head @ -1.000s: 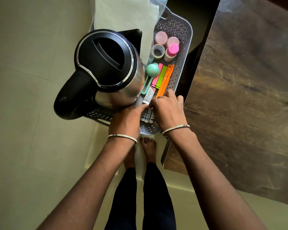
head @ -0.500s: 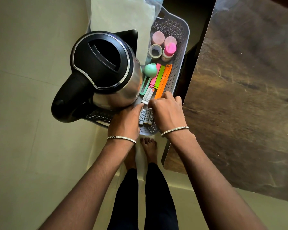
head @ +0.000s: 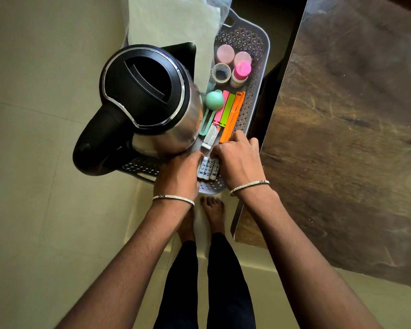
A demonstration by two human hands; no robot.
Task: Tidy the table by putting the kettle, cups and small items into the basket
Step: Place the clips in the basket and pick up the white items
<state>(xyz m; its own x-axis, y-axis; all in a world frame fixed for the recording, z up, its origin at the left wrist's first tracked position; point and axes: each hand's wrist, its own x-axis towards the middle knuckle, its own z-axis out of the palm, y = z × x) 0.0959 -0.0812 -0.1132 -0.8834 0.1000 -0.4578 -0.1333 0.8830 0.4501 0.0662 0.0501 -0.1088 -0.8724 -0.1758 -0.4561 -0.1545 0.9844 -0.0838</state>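
— Bare hands, both low in the centre of the frame: state?
— Left hand [head: 178,174] and right hand [head: 239,160] rest curled at either side of a row of batteries [head: 208,168], fingertips touching them; whether they pinch them, cannot tell.
— Location of the batteries?
— Lying in the near end of the grey basket [head: 259,74].
— Other contents?
— Steel kettle [head: 150,103] fills the basket's left half. Coloured clips [head: 230,110], a tape roll [head: 221,72] and pink cups [head: 225,54] lie towards the top.
— Surroundings?
— Brown desk [head: 354,138], right of frame.
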